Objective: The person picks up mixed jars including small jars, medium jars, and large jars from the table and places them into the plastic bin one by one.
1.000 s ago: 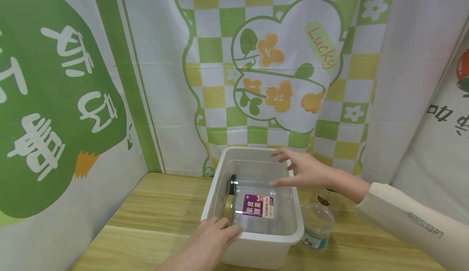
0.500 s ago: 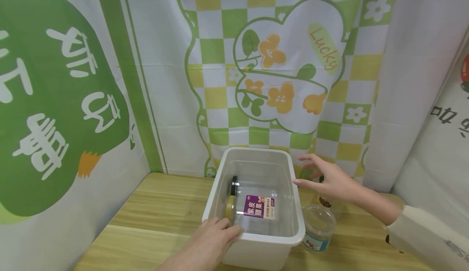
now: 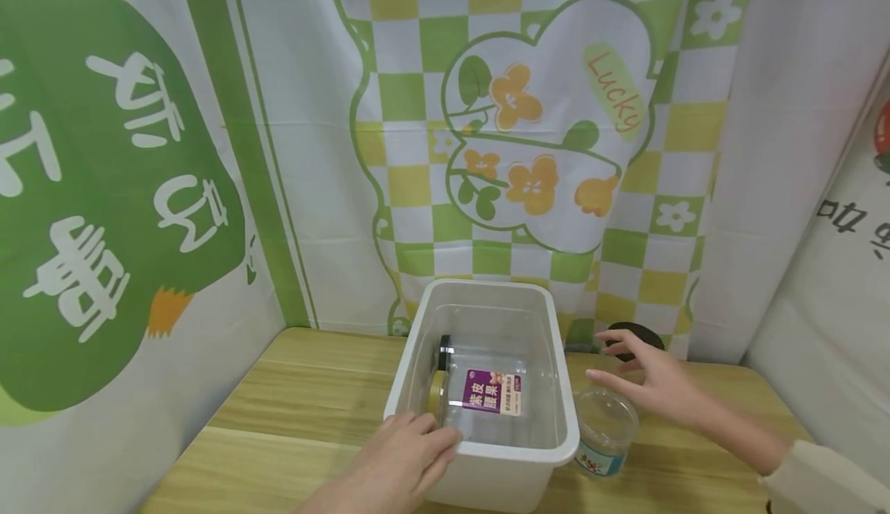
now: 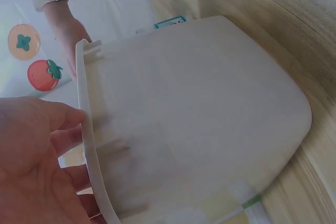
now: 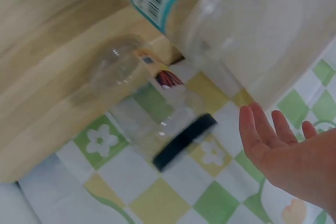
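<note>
Bin (image 3: 514, 452) has two jars (image 3: 490, 392) in; teal-label jar (image 3: 605, 425) and black-lidded jar (image 5: 152, 103) remain outside. Left hand (image 3: 399, 452) clamped on bin rim, right hand (image 3: 657, 382) empty, fingers apart

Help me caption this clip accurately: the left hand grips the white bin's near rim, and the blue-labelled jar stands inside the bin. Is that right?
Not quite: the head view shows the blue-labelled jar standing outside the white bin, on the table to its right. The left hand does grip the near rim.
</note>
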